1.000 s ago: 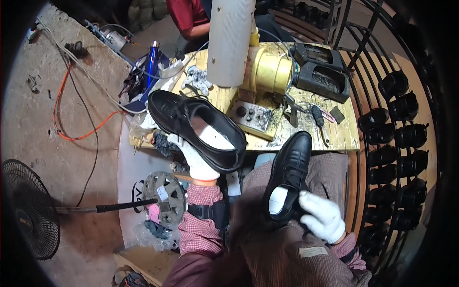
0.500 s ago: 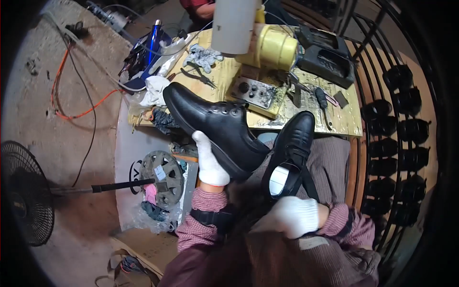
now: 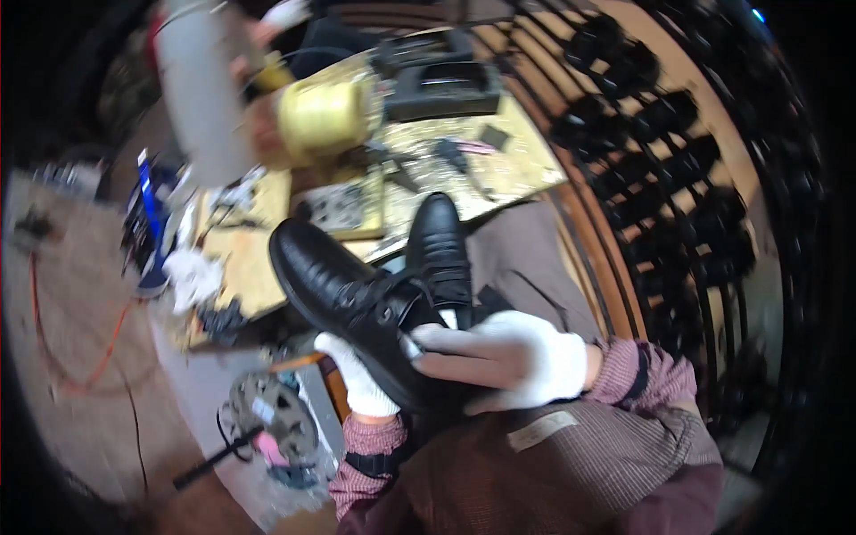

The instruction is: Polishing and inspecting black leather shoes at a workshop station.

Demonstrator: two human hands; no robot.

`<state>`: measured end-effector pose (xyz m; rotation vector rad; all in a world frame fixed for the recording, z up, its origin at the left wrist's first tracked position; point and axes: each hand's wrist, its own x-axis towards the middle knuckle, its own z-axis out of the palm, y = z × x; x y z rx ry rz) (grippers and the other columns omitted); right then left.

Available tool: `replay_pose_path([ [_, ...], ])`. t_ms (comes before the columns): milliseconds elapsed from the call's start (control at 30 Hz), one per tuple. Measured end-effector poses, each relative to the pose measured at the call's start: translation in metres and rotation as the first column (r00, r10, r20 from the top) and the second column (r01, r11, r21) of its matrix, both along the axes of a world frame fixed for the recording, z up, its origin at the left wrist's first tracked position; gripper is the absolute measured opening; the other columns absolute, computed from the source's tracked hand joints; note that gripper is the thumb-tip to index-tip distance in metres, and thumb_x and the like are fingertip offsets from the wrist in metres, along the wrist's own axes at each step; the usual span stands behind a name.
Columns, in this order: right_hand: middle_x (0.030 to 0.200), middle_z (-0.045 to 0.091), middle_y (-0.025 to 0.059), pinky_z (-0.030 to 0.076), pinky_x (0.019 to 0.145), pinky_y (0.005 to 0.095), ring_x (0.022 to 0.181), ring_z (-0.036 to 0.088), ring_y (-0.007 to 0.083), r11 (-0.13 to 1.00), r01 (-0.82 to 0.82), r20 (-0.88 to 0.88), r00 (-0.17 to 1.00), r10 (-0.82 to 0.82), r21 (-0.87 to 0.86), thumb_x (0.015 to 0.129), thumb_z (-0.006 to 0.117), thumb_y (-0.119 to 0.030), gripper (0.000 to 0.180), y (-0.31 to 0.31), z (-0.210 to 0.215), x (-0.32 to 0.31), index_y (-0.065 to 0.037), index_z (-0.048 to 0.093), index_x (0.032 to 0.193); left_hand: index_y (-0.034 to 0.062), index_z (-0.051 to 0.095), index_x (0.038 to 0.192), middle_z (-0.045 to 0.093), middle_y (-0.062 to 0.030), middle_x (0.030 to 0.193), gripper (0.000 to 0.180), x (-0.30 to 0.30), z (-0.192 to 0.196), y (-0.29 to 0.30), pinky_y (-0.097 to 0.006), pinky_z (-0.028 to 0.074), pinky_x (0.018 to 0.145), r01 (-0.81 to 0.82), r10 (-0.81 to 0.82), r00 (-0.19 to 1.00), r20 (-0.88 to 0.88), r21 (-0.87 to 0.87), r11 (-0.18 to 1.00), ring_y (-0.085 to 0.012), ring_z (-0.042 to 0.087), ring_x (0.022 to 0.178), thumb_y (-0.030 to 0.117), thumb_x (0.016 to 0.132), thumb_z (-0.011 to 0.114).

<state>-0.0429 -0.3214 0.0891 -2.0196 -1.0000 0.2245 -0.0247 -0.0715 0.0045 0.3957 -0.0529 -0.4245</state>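
Note:
My left hand (image 3: 358, 379), in a white knit glove, is closed round the side and sole of a black lace-up shoe (image 3: 334, 290), whose toe points up and left. At that shoe's opening is my right hand (image 3: 513, 357), gloved in white with grey-coated fingers. Its fingers are drawn together, and a small pale patch shows at their tips; what they pinch is too blurred to name. A second black shoe (image 3: 440, 245) stands just behind, toe pointing away, with a white lining or insole partly visible inside. The right hand hides its heel.
Beyond the shoes, a worktable (image 3: 535, 165) carries a yellow machine part (image 3: 321, 116), a control box (image 3: 334, 207), black trays (image 3: 443, 89) and tools. Racks of black shoes (image 3: 687, 160) line the right. A round grey wheel (image 3: 272, 415) lies at lower left. Another person's hand (image 3: 285, 13) shows at the far side.
My right hand has risen from my lap to the first shoe's opening. That shoe has turned more upright and closer to the second one. The view has swung rightward.

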Motion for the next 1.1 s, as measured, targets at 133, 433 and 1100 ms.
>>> replay_pose_path([
  [133,0.107,0.064,0.0073,0.053,0.080,0.0403,0.091,0.066,0.0302,0.997,0.023,-0.108,0.994,-0.031,-0.079,0.080,0.080,-0.029,0.055,-0.006,-0.002,-0.014,-0.008,0.063,0.128,0.0066,0.030,0.163,0.047,-0.0142,0.159,0.108,-0.002,0.017,-0.012,-0.048,0.042,0.119,0.053,0.032,0.991,-0.131,0.599,0.799,-0.0336,0.049,0.141,0.082,0.090,0.053],
  [433,0.093,0.068,0.0062,0.049,0.080,0.0426,0.083,0.062,0.0286,0.846,0.459,0.393,0.855,-0.338,-0.271,0.081,0.080,-0.048,0.040,-0.065,-0.003,-0.076,-0.010,0.075,0.092,-0.0004,0.018,0.166,0.037,-0.0171,0.165,0.079,0.002,-0.027,-0.020,-0.039,0.034,0.122,0.032,0.075,0.988,-0.136,0.653,0.757,-0.0246,0.046,0.145,0.045,0.111,0.050],
  [1100,0.077,0.071,0.0200,0.057,0.067,0.0490,0.073,0.072,0.0397,0.598,0.708,0.041,0.658,-0.752,-0.375,0.092,0.059,-0.041,0.043,-0.063,-0.030,-0.057,-0.002,0.077,0.086,0.0059,0.007,0.170,0.010,-0.0137,0.176,0.115,-0.009,0.011,-0.071,-0.045,0.018,0.129,-0.181,-0.444,0.765,0.466,0.817,0.547,-0.0308,0.018,0.159,0.040,0.088,0.080],
])
